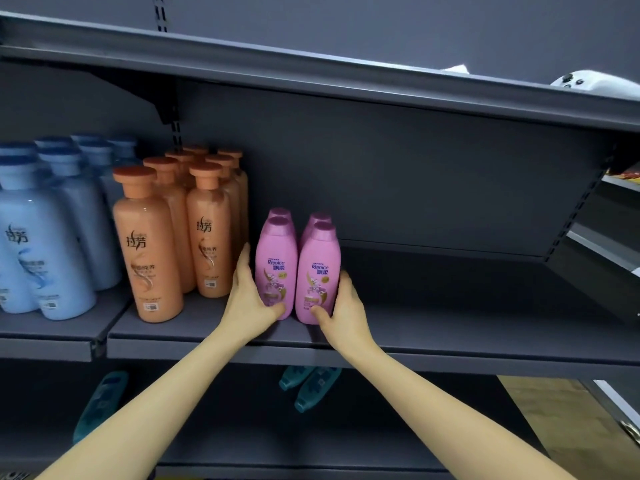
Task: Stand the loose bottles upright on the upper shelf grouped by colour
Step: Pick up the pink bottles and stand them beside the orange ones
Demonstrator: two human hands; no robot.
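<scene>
Head camera, only view. Left hand [247, 299] and right hand [341, 306] flank a pink block of four on the upper shelf [467, 323]. The left hand grasps the left pink bottle [276, 268], thumb across its front near the base and fingers up its left side. The right hand grasps the right pink bottle [318, 271] the same way, mirrored. Both bottles are upright, bases on the shelf and touching each other, with two rear pink bottles [280, 213] right behind them. Looks like squaring up the pink group, nearly done.

The key relation is where the loose teal bottles lie, which is flat on the lower shelf [277, 441], directly under the hands. The teal pair [311, 386] sits between the forearms, long axes slanting, caps toward the near left. Either hand could drop to it, and the right looks marginally nearer. A single teal bottle [98, 407] lies well left, outside the left forearm, so it's a left-hand job. Each needs a lift plus a turn from flat to vertical.

The dark grey metal shelf has bare room only to the right of the pink group, so teal likely goes there. Orange bottles [149, 244] stand just left of pink and blue bottles [41, 237] further left, all upright. There's a grey back panel [381, 168], and a white object [588, 85] on the top shelf [311, 76].
</scene>
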